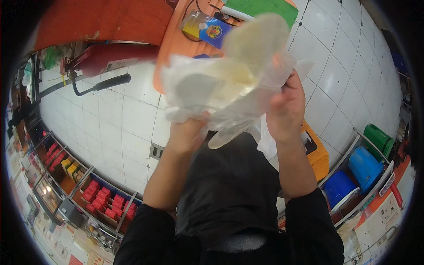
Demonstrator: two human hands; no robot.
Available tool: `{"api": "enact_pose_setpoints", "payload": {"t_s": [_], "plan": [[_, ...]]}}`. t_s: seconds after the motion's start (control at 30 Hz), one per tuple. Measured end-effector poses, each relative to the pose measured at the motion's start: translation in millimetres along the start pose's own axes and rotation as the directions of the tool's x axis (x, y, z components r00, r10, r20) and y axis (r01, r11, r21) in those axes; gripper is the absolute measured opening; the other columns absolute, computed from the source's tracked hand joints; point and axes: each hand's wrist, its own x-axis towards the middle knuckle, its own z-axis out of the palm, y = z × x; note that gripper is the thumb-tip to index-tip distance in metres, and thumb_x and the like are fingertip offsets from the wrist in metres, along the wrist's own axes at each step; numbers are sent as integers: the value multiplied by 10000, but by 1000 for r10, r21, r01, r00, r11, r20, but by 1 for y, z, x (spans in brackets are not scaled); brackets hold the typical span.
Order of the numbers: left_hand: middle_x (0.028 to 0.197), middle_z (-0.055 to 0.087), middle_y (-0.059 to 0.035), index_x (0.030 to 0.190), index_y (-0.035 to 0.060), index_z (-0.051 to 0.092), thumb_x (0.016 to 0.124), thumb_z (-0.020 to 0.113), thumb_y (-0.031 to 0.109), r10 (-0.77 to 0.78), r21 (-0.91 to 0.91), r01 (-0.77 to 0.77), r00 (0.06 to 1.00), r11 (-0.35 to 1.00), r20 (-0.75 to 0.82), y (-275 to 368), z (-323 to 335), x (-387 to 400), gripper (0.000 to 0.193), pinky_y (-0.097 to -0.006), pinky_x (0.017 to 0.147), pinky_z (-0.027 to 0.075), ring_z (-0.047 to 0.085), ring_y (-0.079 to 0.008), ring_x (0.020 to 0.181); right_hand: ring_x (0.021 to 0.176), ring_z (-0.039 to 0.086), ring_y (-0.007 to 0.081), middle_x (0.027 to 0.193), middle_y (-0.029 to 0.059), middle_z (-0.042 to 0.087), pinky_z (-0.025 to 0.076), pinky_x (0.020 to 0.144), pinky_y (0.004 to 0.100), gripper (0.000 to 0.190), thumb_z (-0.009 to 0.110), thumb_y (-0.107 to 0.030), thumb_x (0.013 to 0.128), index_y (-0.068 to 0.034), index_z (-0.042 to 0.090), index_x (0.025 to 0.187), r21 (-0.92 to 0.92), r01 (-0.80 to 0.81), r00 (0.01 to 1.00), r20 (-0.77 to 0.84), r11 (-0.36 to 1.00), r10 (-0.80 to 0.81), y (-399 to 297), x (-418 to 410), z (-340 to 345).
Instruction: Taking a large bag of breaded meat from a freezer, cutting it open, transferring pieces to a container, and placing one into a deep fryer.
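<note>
Above my lap, a crumpled clear plastic bag (228, 106) is stretched between my two hands. My left hand (188, 132) grips its lower left edge, with the fingers mostly behind the plastic. On the other side, my right hand (286, 106) pinches the bag's right edge with bent fingers. A pale, translucent round piece (258, 36), possibly a plastic lid, sticks out at the top and is blurred. Another clear rounded piece (220, 139) hangs from the lower edge. The bag's contents cannot be made out clearly.
Ahead is an orange plastic surface (162, 79) carrying a blue and yellow pouch (212, 31) and a green item (268, 8). A red fire extinguisher (119, 59) is at left. A yellow plastic stool (319, 159), buckets (364, 165) and shelved red boxes (102, 198) stand around.
</note>
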Motion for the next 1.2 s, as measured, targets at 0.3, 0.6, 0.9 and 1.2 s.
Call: {"api": "enact_pose_setpoints", "payload": {"t_s": [0.3,0.6,0.9,1.2], "plan": [[1199,571,-124,1296,32,433,844,659,363,84,58,-84,996,995,7,5,-27,-21,604,-470,939,471,572,-294,1095,753,551,54,863,33,631,447,679,190,184,681,-120,858,20,601,944,-106,-10,1000,-28,994,7,-20,-11,2],[1399,406,-111,1445,93,224,802,418,744,246,-417,-206,968,885,44,35,-7,-11,936,-484,966,431,470,-313,1217,855,587,88,962,73,651,463,789,225,186,634,-129,890,19,601,998,-40,35,934,-354,999,-47,-23,17,-19],[1332,461,-129,1377,23,328,944,344,404,150,245,-109,976,963,-157,41,-19,4,577,-430,1025,368,475,-288,1211,775,566,124,905,69,639,437,699,244,217,519,39,753,-13,586,953,-828,-96,948,-245,552,-203,7,25,-86],[1124,594,-92,1219,-7,467,781,628,67,275,903,-125,961,410,8,-46,-30,29,472,-319,863,453,570,-191,1024,825,593,364,848,193,597,473,751,404,416,666,-324,804,54,575,954,-952,60,936,159,302,313,60,0,-9]]}}
